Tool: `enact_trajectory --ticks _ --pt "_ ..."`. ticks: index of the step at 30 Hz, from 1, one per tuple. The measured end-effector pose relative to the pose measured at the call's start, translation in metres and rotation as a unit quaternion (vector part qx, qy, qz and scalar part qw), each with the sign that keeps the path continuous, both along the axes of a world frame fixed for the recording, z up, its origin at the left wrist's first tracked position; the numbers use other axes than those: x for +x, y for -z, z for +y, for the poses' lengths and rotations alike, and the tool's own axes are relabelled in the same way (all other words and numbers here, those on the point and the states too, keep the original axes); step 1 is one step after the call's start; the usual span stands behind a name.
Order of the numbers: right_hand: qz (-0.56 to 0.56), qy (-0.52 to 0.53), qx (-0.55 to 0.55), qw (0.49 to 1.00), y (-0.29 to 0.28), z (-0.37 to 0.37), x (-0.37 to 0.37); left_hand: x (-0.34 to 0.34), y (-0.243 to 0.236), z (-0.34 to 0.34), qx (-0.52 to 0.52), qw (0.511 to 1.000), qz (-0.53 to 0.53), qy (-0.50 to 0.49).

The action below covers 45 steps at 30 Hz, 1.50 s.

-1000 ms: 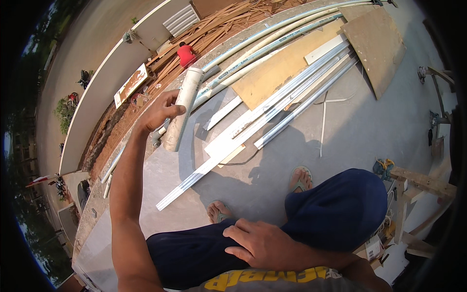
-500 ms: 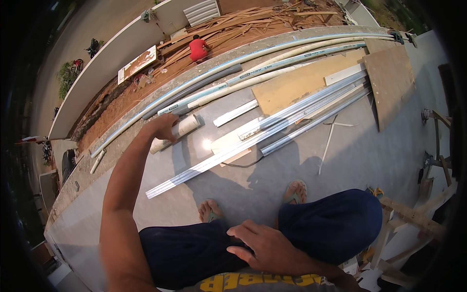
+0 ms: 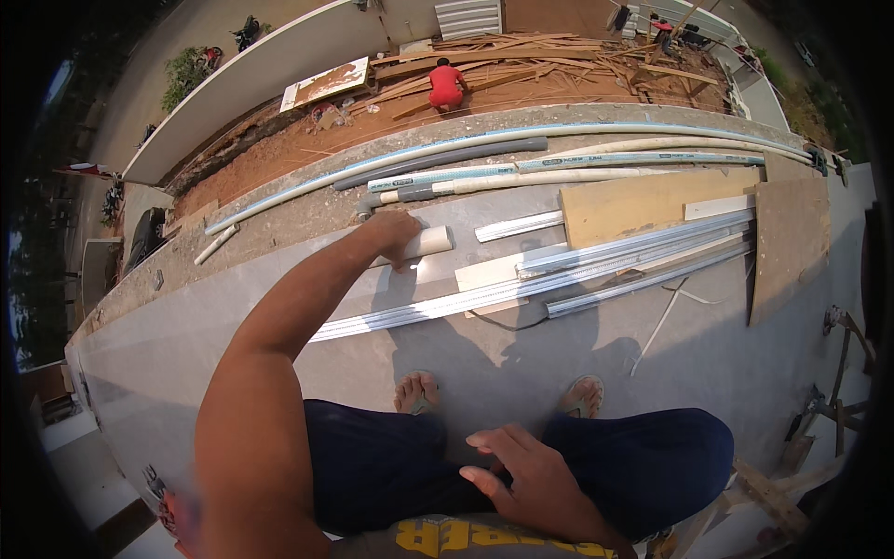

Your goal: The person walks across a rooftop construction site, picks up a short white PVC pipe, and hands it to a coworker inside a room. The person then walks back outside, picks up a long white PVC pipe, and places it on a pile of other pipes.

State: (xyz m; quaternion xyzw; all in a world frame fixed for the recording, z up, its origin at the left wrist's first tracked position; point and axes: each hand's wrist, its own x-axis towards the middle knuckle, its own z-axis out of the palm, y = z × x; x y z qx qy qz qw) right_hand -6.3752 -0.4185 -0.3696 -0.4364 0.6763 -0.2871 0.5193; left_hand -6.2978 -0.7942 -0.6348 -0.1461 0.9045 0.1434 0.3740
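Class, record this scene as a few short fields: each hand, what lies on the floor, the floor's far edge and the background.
Left hand: gripping a short off-white pipe
Right hand: no object visible in it, fingers partly curled
Floor: metal strips, yellowish board, brown board
Far edge: long pipes
Background: crouched person in red near scattered timber

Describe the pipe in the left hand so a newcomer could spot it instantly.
Find the grey floor, then the long pipes along its far edge. Just nearer than these, the left hand grasps a short off-white pipe. Unlike the long ones, it is stubby, looks thicker, and alone has a hand on it.
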Motion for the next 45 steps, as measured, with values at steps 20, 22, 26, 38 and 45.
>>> enact_trajectory --ticks 20,22,26,38,45 --pt "-0.022 -0.005 -0.035 0.999 0.035 0.025 0.006 -0.020 0.005 0.005 -0.033 0.998 -0.054 0.023" --pt "-0.038 -0.004 -0.030 0.999 0.036 0.026 0.005 -0.019 0.006 0.005 -0.041 0.997 -0.059 0.038" --pt "-0.052 0.005 -0.049 0.997 0.045 0.025 0.015 -0.010 0.014 -0.002 -0.051 0.996 -0.060 0.051" --pt "-0.003 -0.024 -0.012 1.000 0.012 0.031 -0.002 -0.015 0.021 -0.016 -0.041 0.995 -0.084 0.041" --pt "-0.069 0.118 -0.003 0.991 -0.021 0.036 -0.017 -0.038 -0.007 -0.031 -0.024 0.985 -0.169 0.032"
